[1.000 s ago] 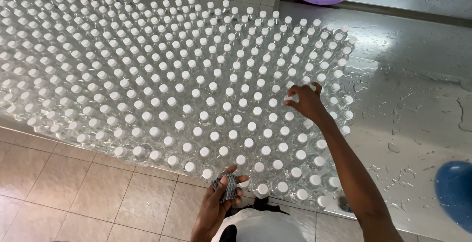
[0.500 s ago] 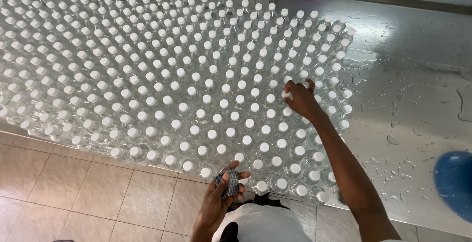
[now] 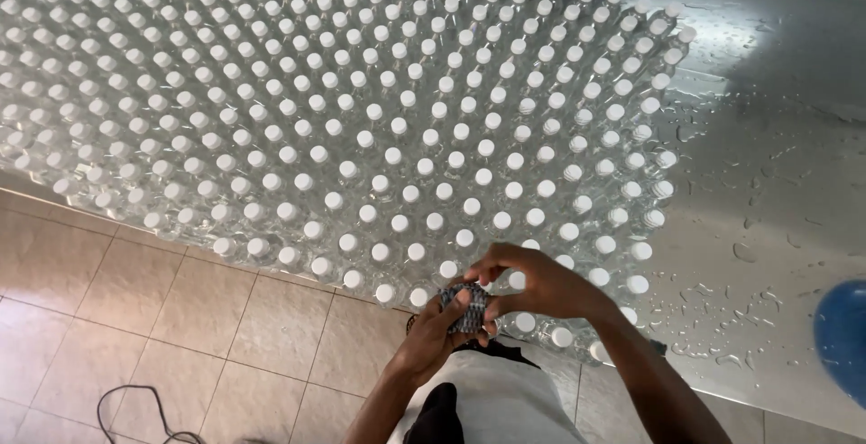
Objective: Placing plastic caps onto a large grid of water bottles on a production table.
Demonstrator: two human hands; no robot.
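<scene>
Grey-and-dark patterned, the small bundle (image 3: 465,307) sits pinched between both hands just off the near edge of the tabletop: the left hand (image 3: 431,336) cups it from below with its fingers (image 3: 458,304) curled up around it, and the right hand (image 3: 539,283) comes over the top, its fingers (image 3: 492,268) pressed onto the bundle's upper side as if picking something off it. What the bundle is made of I cannot tell; it may be a stack of small labels or seals. It hangs directly over the front row of clear bottles (image 3: 397,164), whose white caps (image 3: 448,269) stand touching or nearly so, and that is the risk as I judge it: a loosened grip could drop the bundle among the caps, and a knuckle or wrist dipping lower could tip a front bottle over the edge (image 3: 271,274) onto the tiled floor (image 3: 135,318), perhaps nudging its neighbours too. The steel tabletop (image 3: 776,182) is wet with droplets to the right, so anything set down there could slide or get damp. Open room lies on that bare right side and over the floor on the near side; to the left and beyond, the bottles pack the surface with no gaps. A cable (image 3: 135,403) loops on the tiles at lower left, a tripping matter, and a blue round thing (image 3: 843,336) sits at the right border.
</scene>
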